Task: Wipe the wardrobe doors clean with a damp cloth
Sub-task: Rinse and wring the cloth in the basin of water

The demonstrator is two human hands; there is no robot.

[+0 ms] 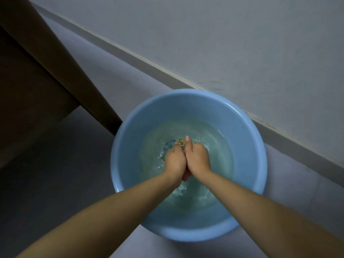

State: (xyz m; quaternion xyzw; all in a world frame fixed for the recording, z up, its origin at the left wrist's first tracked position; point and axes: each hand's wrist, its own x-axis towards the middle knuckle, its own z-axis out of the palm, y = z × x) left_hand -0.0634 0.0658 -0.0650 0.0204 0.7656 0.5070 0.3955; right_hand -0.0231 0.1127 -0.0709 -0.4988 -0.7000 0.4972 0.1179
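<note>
Both hands wring a cloth in a basin.
Left hand point(174, 158) and right hand point(197, 156), fingers curled, grip the cloth point(181, 142) between them, above water in the blue basin point(128, 138).

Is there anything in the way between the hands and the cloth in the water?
No. Both hands, the left hand and the right hand, are already down in the blue basin, pressed together in the water. A small greenish bit of cloth pokes out at their fingertips, so nothing separates them from it.

Head-worn, looking steeply down, close over blue basin point(189, 164) on floor, near wall point(242, 43); dim, perhaps tilted.
</note>
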